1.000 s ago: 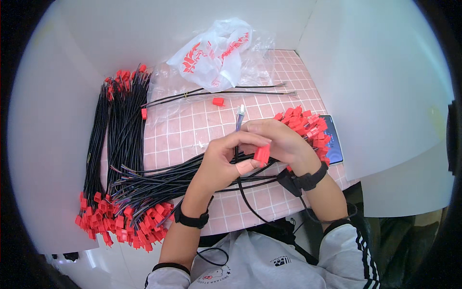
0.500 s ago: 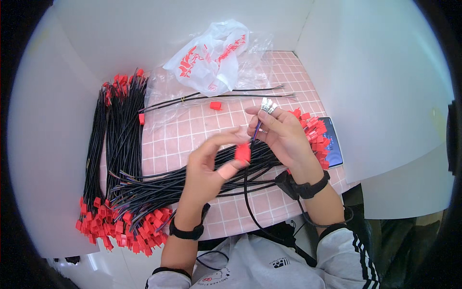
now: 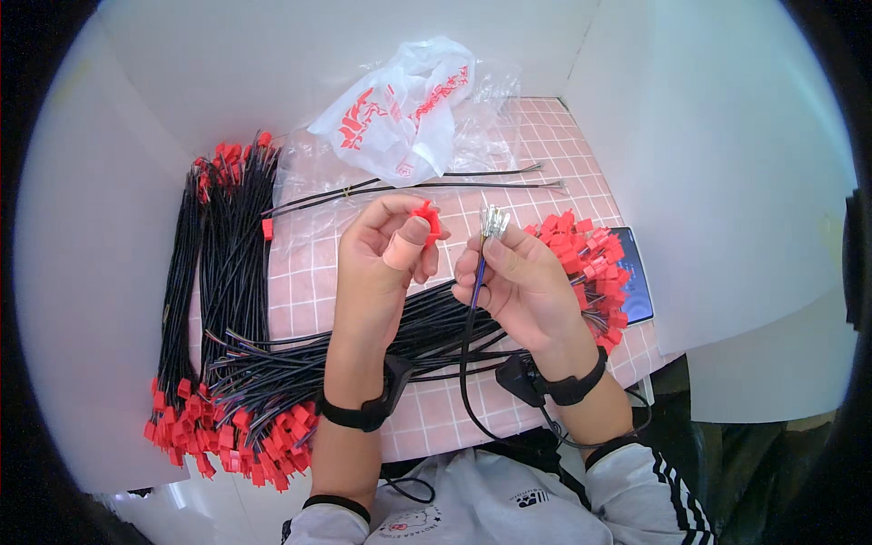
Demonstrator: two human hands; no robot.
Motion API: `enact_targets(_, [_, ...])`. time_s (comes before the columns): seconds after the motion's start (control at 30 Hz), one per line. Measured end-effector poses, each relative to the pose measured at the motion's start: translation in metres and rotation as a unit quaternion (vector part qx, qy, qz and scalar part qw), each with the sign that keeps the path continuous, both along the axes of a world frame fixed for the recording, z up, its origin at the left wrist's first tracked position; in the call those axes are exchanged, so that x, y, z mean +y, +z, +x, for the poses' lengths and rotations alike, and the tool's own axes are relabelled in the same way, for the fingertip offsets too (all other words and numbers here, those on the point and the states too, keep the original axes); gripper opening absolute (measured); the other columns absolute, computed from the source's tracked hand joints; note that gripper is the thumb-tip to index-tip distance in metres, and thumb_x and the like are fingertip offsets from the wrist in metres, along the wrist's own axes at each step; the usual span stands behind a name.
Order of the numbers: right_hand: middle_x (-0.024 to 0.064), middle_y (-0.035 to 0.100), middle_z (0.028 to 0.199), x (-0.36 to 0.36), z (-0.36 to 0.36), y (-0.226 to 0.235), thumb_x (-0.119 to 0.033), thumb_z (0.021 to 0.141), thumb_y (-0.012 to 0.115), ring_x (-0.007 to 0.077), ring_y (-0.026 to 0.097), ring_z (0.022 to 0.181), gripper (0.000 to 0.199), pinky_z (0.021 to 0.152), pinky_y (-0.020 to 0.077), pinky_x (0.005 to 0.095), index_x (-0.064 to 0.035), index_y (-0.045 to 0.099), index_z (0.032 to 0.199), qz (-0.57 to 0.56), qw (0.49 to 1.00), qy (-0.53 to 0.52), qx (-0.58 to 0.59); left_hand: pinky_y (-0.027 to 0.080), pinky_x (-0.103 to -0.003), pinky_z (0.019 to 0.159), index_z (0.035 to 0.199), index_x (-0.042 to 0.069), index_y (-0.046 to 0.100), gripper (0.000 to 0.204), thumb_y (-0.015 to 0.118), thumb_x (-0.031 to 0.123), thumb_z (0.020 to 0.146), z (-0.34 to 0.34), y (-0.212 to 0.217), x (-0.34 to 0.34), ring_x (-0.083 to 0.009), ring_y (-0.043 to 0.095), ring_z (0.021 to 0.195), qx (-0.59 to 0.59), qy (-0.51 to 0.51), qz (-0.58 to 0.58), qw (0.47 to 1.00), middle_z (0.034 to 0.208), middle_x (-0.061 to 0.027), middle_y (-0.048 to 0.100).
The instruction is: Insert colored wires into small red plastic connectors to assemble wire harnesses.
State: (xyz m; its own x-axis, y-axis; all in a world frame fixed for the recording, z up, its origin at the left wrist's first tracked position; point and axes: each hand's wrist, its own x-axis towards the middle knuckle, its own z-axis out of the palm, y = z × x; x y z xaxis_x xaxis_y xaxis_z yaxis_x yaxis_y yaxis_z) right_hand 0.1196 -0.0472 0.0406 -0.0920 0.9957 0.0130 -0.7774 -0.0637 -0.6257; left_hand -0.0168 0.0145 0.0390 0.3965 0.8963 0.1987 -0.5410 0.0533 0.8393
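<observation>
The left grip (image 3: pixel 371 252) pinches one boxy red plastic block (image 3: pixel 429 223) between thumb and fingers. Just right of it, the right grip (image 3: pixel 534 291) is closed on one smooth black cable (image 3: pixel 463 359), its shiny metal tips (image 3: pixel 493 221) poking above the thumb (too bunched to count). Below both grips, many slender cables (image 3: pixel 436 320) lie bundled on the checked surface (image 3: pixel 427 422); beyond them sits one crumpled, filmy bag (image 3: pixel 404 118).
</observation>
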Motion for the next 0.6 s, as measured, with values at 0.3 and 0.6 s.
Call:
enact_targets(0.3, [0.0106, 0.060, 0.078, 0.010, -0.002, -0.016, -0.008, 0.081, 0.053, 0.0165, 0.060, 0.068, 0.015, 0.060, 0.0492, 0.0254, 0.0012, 0.052, 0.093, 0.024, 0.988, -0.071, -0.132, 0.030, -0.016, 0.041, 0.089, 0.001, 0.051, 0.022, 0.056, 0.021, 0.081, 0.001, -0.010, 0.000, -0.0048, 0.041, 0.047, 0.108, 0.016, -0.009, 0.994, 0.068, -0.0020, 0.052])
enact_targets(0.6, [0.0110, 0.061, 0.080, 0.011, -0.011, -0.026, -0.008, 0.083, 0.050, 0.0143, 0.060, 0.071, 0.013, 0.064, 0.0498, 0.0248, 0.0030, 0.053, 0.090, 0.019, 0.975, -0.054, -0.213, 0.036, -0.018, 0.047, 0.080, 0.002, 0.052, 0.011, 0.055, 0.013, 0.080, 0.005, -0.020, -0.003, -0.0039, 0.042, 0.052, 0.159, 0.039, -0.001, 0.987, 0.062, 0.0013, 0.048])
